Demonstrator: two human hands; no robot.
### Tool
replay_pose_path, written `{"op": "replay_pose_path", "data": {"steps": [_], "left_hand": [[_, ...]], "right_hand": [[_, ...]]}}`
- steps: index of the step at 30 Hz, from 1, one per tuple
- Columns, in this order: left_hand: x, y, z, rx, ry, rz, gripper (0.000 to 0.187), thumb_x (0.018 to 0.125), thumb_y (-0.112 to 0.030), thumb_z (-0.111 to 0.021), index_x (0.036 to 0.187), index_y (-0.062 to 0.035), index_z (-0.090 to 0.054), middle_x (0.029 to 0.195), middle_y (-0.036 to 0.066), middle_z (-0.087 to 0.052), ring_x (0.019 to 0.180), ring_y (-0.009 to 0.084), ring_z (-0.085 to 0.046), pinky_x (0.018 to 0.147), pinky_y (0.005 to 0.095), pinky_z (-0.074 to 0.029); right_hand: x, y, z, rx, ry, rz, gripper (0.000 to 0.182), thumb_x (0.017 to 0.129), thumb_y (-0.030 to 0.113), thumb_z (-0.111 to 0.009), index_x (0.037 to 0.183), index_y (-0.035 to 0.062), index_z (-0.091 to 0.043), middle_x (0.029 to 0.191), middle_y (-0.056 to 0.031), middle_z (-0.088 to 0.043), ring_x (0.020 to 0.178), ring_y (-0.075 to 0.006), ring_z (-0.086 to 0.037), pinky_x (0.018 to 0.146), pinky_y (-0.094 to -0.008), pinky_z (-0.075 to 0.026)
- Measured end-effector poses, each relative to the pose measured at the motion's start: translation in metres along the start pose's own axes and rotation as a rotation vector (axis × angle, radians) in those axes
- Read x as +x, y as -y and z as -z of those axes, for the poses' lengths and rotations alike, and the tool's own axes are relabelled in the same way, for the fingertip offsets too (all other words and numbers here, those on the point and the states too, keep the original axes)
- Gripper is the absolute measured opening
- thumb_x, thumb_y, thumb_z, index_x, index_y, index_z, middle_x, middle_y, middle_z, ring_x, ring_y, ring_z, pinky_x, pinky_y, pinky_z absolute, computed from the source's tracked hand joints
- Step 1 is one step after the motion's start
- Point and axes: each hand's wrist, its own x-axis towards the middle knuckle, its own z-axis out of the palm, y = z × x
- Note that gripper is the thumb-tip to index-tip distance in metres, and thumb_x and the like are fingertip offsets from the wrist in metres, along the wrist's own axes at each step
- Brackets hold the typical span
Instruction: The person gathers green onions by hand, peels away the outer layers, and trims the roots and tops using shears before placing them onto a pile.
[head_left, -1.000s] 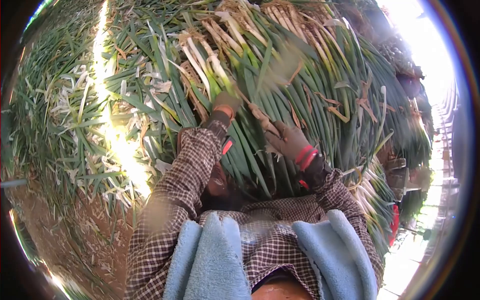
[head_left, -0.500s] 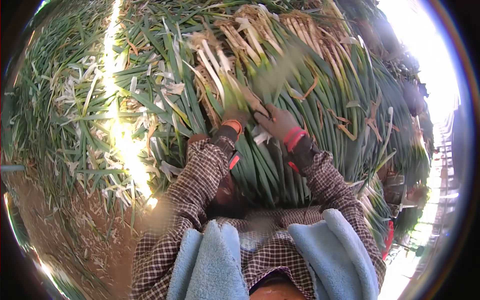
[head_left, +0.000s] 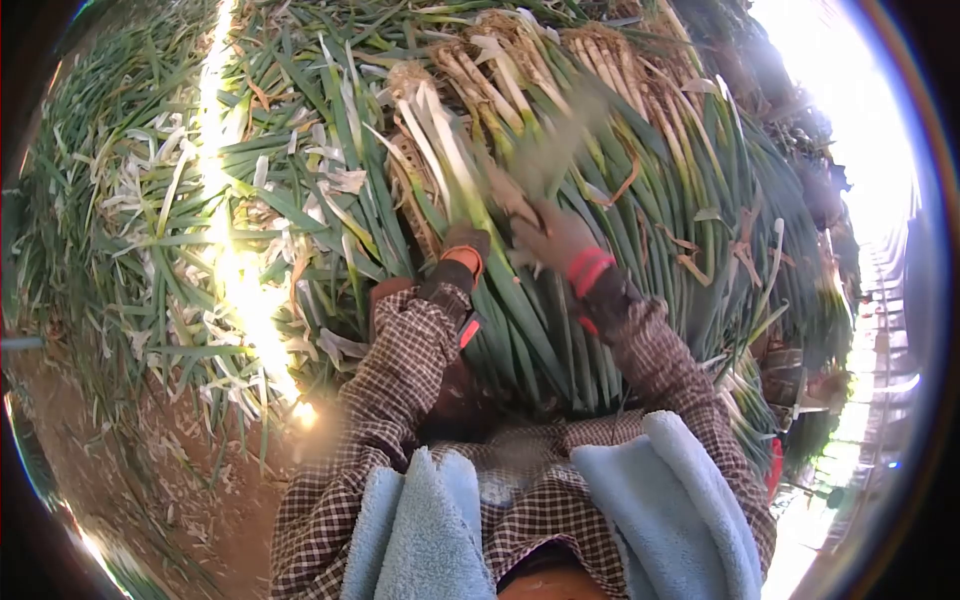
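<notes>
My left hand (head_left: 466,243), in a dark glove with an orange cuff, is closed around the green part of a green onion (head_left: 455,165). The white stem and pale roots of that onion point away from me. Just to the right is my right hand (head_left: 556,243), gloved with a pink-red band at the wrist and blurred by motion. Its fingers are closed on a brownish dry leaf (head_left: 508,192) beside the stalk. Long green leaves (head_left: 530,330) run beneath both hands towards my lap.
Trimmed green onions with brown roots (head_left: 605,65) lie in rows at the back and right. A heap of loose leaves and pale peelings (head_left: 150,185) covers the left side. Brown soil (head_left: 150,480) shows at lower left. A light blue towel (head_left: 670,500) hangs over my chest.
My left hand has shifted slightly, and the held onion's white stem now stands out more clearly. My right hand has moved a little and blurred, with the dry leaf drawn apart from the stalk.
</notes>
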Motion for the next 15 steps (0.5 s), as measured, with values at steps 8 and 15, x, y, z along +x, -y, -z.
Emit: {"op": "replay_pose_path", "data": {"steps": [8,15], "left_hand": [[-0.055,-0.021,0.052,-0.629,-0.019,0.332,0.033,0.094,-0.025,-0.051,0.116,-0.0049,-0.066,0.125,0.019,-0.060,0.111,0.0361,-0.060,0.089,0.0443,-0.050],[-0.052,-0.017,0.032,-0.714,-0.204,0.341,0.038,0.093,-0.025,-0.051,0.121,-0.0018,-0.060,0.121,0.024,-0.061,0.111,0.0398,-0.058,0.092,0.0436,-0.047]], "right_hand": [[-0.041,0.011,0.006,-0.093,0.028,-0.012,0.043,0.089,0.044,-0.058,0.107,0.0052,-0.057,0.086,-0.0238,-0.066,0.083,-0.0435,-0.063,0.072,-0.0505,-0.048],[0.078,0.009,-0.016,-0.042,-0.001,-0.001,0.056,0.087,0.055,-0.053,0.105,0.0025,-0.061,0.092,-0.0251,-0.067,0.089,-0.0447,-0.063,0.081,-0.0501,-0.049]]}}
